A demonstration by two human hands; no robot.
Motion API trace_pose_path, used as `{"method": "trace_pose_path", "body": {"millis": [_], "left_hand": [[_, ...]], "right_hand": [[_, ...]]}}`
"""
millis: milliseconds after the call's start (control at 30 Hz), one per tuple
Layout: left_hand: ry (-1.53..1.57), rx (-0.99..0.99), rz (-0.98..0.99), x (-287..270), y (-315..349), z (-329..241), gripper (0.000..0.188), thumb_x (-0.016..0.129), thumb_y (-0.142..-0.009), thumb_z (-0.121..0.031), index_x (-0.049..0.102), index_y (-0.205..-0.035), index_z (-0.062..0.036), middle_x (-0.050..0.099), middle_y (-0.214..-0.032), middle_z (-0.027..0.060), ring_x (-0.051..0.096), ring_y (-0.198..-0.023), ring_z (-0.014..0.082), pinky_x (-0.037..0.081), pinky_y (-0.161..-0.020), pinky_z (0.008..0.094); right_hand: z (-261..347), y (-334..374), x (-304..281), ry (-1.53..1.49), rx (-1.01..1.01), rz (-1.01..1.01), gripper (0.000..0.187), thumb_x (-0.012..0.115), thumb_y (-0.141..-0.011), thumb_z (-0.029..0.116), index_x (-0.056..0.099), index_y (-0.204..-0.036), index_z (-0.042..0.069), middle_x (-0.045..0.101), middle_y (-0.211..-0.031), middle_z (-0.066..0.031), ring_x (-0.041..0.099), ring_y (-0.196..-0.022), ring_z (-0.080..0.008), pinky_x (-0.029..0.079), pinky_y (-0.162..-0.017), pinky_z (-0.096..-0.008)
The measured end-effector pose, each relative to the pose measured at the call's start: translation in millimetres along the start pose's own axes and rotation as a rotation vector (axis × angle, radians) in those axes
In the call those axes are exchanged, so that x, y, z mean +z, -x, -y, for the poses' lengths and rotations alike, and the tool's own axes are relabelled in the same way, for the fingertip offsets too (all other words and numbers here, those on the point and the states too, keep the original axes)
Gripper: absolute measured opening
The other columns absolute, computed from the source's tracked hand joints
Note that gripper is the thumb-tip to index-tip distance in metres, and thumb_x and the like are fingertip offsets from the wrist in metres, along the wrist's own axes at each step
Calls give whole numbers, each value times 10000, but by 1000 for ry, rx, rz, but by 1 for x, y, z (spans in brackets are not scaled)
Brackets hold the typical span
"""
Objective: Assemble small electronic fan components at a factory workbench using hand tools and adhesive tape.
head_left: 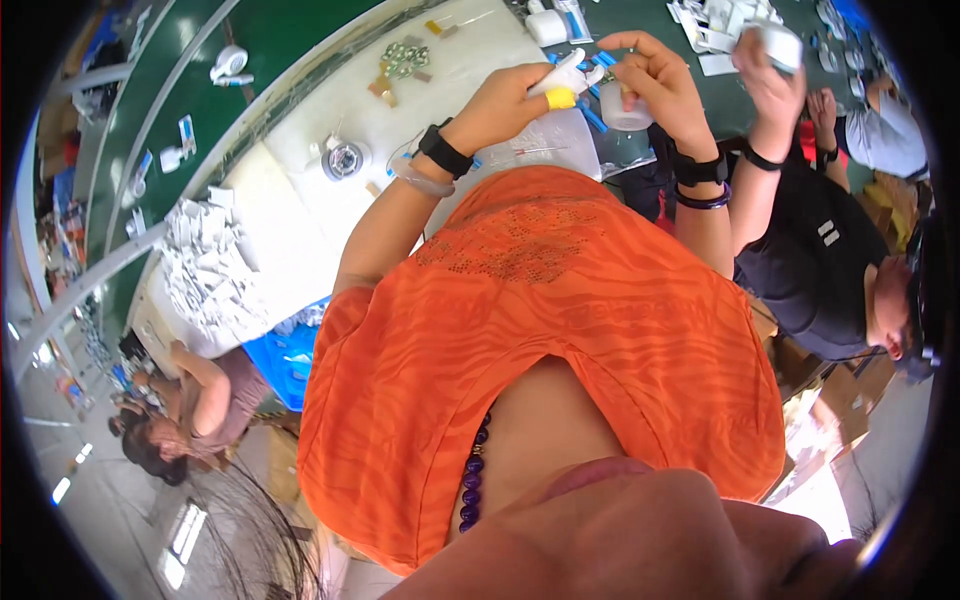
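Note:
My left hand [510,100] is above the far edge of the work table. White covers wrap its fingertips and a yellow cover [560,98] wraps one finger. Those fingers are closed together; whatever sits between them blends with the white covers. Close by on the right, my right hand [665,90] has bent fingers held apart, with no object visible in them. Below its fingertips stands a round white container [626,112]. Several blue small parts [592,116] lie between the two hands.
White plastic pieces [205,265] are heaped at the left, and small green circuit boards [405,60] farther back. A roll of wire [343,160] lies on the table. The green conveyor belt [160,90] runs beyond. At right, a co-worker's hand [772,85] lifts a white part [782,48].

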State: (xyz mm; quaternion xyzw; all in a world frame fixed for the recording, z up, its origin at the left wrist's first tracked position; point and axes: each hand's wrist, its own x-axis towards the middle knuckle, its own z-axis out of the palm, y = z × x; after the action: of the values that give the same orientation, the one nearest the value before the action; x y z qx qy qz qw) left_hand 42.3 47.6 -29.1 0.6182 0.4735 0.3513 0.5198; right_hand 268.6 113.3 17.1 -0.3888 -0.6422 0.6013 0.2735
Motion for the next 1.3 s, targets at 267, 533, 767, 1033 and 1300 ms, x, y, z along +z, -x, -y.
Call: {"method": "trace_pose_path", "body": {"millis": [267,533,767,1033,1300], "left_hand": [[-348,188,115,1,-55,-9,300,581,-862,-171,637,-1111,-11,674,-951,110,633,-843,220,489,-763,317],[480,-377,600,-4,-69,5,407,509,-967,-335,651,-999,45,635,-818,43,536,-681,95,441,-690,222],[1093,-294,444,15,-60,8,347,522,-945,-324,590,-959,16,577,-866,86,564,-797,173,460,-824,327],[777,-355,122,-1,-54,2,250,510,-964,-223,579,-1072,-8,599,-957,91,616,-858,202,518,-807,378],[1233,-247,277,10,-40,-15,227,535,-959,-254,565,-1034,-42,547,-886,65,581,-883,266,468,-810,432]], "right_hand": [[-50,26,-22,105,-39,-137,266,548,-928,140,613,-1173,62,460,-589,53,429,-524,-33,331,-477,-216],[-64,43,-34,-266,23,160,230,710,-884,180,682,-1051,23,621,-778,38,486,-671,-5,363,-555,-191],[-56,43,-36,-336,-34,52,211,689,-900,174,693,-1058,34,603,-754,47,442,-618,-6,324,-511,-186],[-54,36,-38,-256,-71,28,197,678,-905,161,695,-1052,31,596,-762,44,447,-630,-11,325,-514,-193],[-43,35,-32,-164,-425,-6,174,664,-901,102,699,-1051,21,642,-827,-1,478,-619,-34,353,-524,-201]]}}
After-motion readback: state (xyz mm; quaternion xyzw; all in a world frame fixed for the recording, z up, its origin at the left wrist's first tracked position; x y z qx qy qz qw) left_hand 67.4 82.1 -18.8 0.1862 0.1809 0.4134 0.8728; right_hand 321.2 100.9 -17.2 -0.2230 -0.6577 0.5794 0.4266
